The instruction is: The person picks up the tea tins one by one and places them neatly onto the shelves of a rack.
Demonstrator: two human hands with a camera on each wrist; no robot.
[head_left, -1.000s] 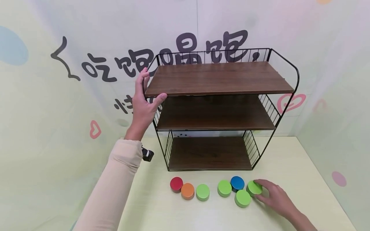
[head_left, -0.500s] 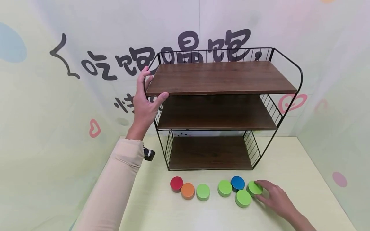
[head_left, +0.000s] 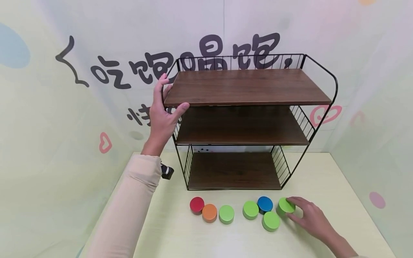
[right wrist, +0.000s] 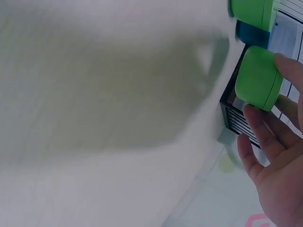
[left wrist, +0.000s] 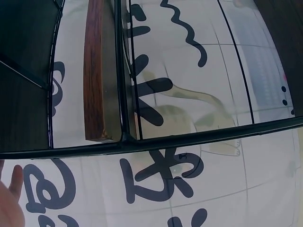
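My left hand (head_left: 161,116) grips the upper left corner of a three-tier storage rack (head_left: 248,86) with dark wood boards and a black wire frame. Its thumb lies at the top board's front edge, the fingers about the side rail. At the lower right, my right hand (head_left: 311,218) pinches a round green tin (head_left: 285,206) between thumb and fingers. The right wrist view shows that tin (right wrist: 258,78) held by its side. Left of it are a blue tin (head_left: 265,205) and another green tin (head_left: 271,221).
Further left along the table (head_left: 180,240) stand two more green tins, one of them here (head_left: 226,214), an orange tin (head_left: 209,213) and a red tin (head_left: 197,205). The rack stands behind the tins. Printed curtains (head_left: 64,143) enclose the table's back and sides.
My right hand has shifted slightly away from me and to the right with the green tin, widening its gap from the blue tin. The left hand keeps its hold on the rack.
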